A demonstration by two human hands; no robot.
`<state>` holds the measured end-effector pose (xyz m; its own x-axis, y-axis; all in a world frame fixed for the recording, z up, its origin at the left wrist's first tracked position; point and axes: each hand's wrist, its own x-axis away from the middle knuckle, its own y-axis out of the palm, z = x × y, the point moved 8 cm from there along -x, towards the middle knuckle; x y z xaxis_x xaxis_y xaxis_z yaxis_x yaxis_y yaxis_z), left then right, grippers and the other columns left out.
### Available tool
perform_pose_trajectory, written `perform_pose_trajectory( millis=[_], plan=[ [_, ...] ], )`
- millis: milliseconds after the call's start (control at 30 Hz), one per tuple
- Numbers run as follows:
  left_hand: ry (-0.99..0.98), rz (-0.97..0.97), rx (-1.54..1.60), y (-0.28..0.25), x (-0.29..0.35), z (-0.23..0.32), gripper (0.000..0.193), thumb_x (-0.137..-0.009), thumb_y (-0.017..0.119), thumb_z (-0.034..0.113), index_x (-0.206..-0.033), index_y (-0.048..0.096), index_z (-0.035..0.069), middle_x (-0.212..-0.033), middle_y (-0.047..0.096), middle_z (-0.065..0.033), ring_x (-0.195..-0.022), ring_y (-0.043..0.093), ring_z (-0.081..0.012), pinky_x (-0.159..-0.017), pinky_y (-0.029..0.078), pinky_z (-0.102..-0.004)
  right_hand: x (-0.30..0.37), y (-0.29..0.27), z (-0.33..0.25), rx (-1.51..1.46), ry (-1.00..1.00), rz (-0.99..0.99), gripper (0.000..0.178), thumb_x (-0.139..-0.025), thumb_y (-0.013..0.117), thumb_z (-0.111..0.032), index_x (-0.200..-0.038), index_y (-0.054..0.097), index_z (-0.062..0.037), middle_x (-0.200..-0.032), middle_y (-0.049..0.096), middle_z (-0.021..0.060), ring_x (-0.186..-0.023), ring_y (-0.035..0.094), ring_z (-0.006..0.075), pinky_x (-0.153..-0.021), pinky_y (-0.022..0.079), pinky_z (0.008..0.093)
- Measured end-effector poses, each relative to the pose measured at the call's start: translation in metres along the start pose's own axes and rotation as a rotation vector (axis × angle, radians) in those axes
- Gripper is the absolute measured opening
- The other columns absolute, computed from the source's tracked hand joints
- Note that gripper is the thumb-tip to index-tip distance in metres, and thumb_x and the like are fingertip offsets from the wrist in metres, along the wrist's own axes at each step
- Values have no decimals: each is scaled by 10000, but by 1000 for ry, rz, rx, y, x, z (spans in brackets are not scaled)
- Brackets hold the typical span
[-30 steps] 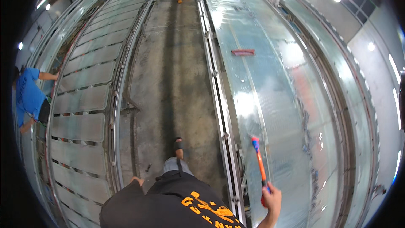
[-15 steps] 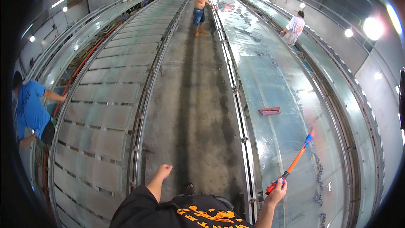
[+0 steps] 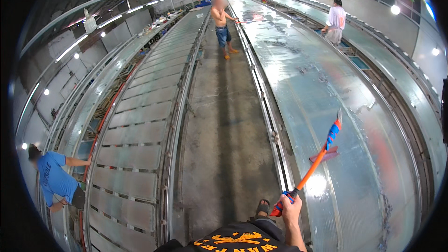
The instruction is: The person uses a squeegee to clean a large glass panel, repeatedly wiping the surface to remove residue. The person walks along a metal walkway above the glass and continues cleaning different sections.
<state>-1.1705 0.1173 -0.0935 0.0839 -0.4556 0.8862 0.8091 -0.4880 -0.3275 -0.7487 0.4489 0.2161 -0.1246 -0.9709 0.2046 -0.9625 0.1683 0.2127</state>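
My right hand (image 3: 290, 207) is closed around the red-and-blue wrapped lower end of a long orange-handled tool (image 3: 313, 171). The tool slants up and away over the long wet glassy table (image 3: 322, 214) on my right. Blue and red wrapping also covers its far end, where a narrow greyish tip shows; its exact kind is not clear. Behind the shaft, a dark red flat bar (image 3: 330, 155) lies on the tabletop, partly covered by the tool. My left hand is out of view.
A metal rail (image 3: 280, 158) edges the right table. On my left runs a long table of pale rectangular panels (image 3: 130, 157). Between them, a bare-chested person (image 3: 223, 32) stands on the concrete aisle (image 3: 219, 135). Other people stand at far left (image 3: 60, 177) and right (image 3: 335, 21).
My right hand and the tool have shifted left in the view, the tip now beyond the red bar. My left hand has left the view. The whole view has tilted up and turned.
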Motion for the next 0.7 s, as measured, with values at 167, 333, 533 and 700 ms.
perform_pose_trajectory(
  millis=[167, 333, 533, 700],
  plan=[
    [-143, 246, 286, -61, -15, 14, 563, -1057, 596, 552, -1050, 806, 29, -997, 796, -181, -973, 736, -347, -890, 568, -477, -130, 122, -61, 402, -268, -330, 262, -961, 815, -250, -1006, 693, -22, -759, 703, 51, -681, 678, 128, -643, 561, 337],
    [-76, 379, 438, -109, -65, 73, 620, -1036, 580, 570, -1012, 811, -6, -1009, 786, -255, -1038, 741, -459, -931, 551, -534, -259, 249, -14, 200, 50, -619, 272, -930, 843, -256, -980, 706, -26, -764, 684, 55, -698, 684, 146, -651, 574, 343],
    [-114, 353, 352, -206, -154, 130, 683, -1095, 499, 567, -1060, 758, -64, -1041, 756, -304, -1137, 699, -484, -966, 520, -545, -377, 304, 180, 690, 428, -587, 286, -858, 883, -240, -924, 741, -1, -775, 716, 80, -653, 702, 186, -602, 576, 367],
    [353, 460, 448, -360, -214, 157, 532, -1107, 562, 496, -1072, 758, 2, -967, 780, -175, -934, 737, -365, -830, 547, -478, -418, 209, 349, 1372, 647, -550, 280, -857, 783, -256, -998, 816, -16, -950, 803, 171, -819, 786, 273, -783, 617, 445]
  ],
)
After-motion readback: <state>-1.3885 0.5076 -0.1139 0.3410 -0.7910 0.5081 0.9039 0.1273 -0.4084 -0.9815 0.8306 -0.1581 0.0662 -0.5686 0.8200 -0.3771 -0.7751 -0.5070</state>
